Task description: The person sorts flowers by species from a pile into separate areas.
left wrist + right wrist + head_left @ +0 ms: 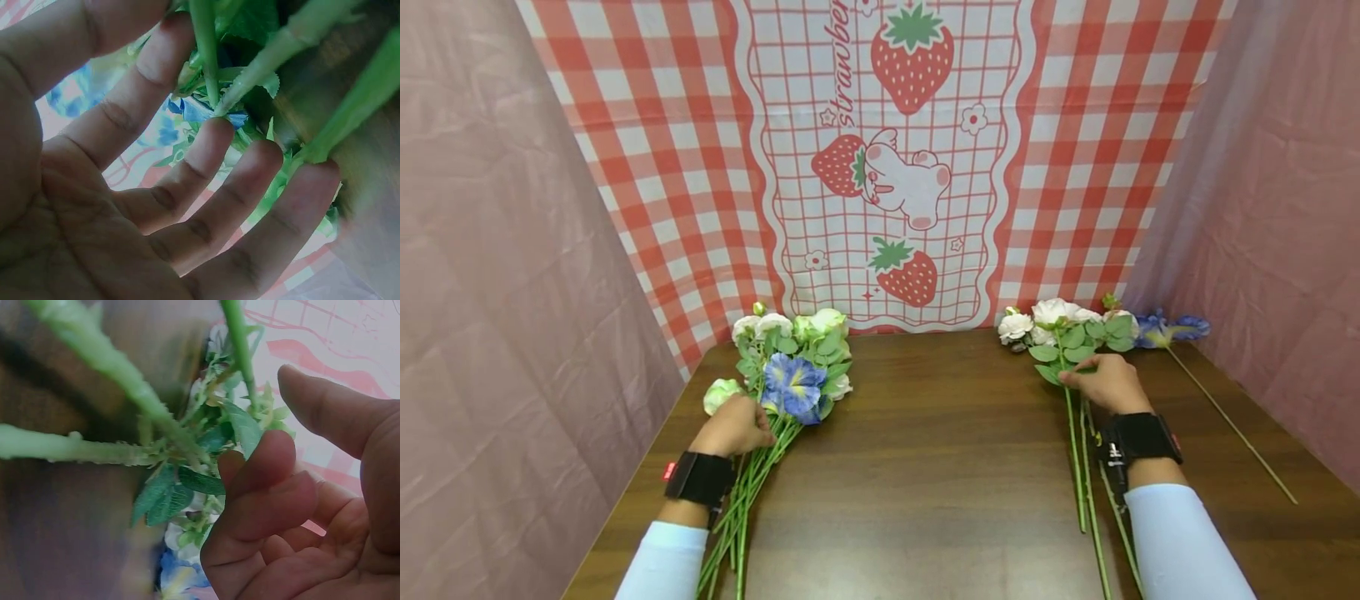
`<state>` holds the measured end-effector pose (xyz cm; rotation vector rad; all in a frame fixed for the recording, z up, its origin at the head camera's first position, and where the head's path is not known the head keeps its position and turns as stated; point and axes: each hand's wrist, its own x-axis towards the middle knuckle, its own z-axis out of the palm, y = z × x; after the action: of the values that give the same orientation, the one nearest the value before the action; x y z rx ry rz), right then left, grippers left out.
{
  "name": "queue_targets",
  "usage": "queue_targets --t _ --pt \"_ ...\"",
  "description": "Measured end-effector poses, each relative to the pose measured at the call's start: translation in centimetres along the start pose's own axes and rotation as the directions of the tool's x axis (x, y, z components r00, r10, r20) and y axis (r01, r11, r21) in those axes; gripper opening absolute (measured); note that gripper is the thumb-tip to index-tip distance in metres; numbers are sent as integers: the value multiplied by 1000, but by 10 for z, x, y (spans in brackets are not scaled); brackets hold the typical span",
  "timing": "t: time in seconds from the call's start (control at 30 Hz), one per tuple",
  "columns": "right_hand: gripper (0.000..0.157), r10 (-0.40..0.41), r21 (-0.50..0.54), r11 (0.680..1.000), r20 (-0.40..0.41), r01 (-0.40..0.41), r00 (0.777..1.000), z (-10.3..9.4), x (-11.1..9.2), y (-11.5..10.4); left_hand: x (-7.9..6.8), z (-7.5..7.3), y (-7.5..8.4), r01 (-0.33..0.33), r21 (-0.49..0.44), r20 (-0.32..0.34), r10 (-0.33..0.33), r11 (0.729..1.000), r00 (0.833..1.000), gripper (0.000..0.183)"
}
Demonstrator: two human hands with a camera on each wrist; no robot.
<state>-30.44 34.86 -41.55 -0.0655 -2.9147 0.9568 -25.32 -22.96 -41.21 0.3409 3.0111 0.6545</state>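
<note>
Partly cropped stems point(756, 477), left grip point(733, 427) hiding some, right grip point(1108, 385) others

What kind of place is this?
Maybe a little indoor spot set up for flower arranging: there's a brown table, long-stemmed flowers lying on it, and a strawberry-print cloth behind.

A hand could pass widely over the bare middle of the table point(917, 467), up to the hanging cloth point(970, 167) at top centre. Crossed stems point(747, 492) at lower left and roses point(1052, 313) at centre right bound it. A narrower passage lies at lower right, between the right forearm point(1176, 525) and the blue flower's point(1157, 330) slanting stem.
</note>
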Motion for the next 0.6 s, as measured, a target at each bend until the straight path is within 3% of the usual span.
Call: queue_targets --t 0.33,0.6 --pt "65 7 1 1000 28 -7 1000 -6 0 -3 0 -3 0 -25 -34 -28 24 999 999 45" --pt "69 17 10 1000 20 -17 1000 -9 -1 -6 1 -3 0 54 -19 -29 -54 998 998 43"
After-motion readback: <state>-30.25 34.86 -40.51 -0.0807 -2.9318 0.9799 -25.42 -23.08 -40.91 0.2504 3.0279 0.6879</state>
